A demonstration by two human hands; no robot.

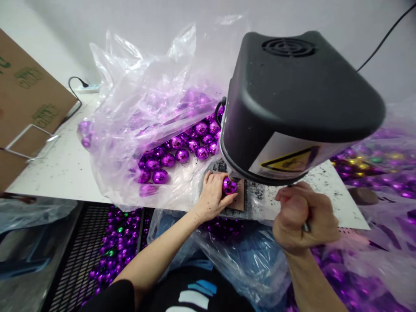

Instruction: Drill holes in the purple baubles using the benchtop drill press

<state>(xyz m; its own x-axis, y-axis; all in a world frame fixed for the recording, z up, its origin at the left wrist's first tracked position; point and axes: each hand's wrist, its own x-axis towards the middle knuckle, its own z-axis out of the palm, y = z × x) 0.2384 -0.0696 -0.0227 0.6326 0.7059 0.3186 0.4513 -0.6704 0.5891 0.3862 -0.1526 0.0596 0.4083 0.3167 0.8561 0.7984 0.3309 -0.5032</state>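
Pinched in the left hand (211, 197) on a cardboard pad (238, 199), the purple ball (229, 185) looks light, slick and easily dented, best held round its sides; the right hand (303, 216) grips a lever (306, 226).

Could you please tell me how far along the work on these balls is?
Done: possibly the balls below the table, though I cannot confirm it. In hand: the left hand steadies one ball under the machine while the right hand grips its lever. Left: probably the many balls in the open bag.
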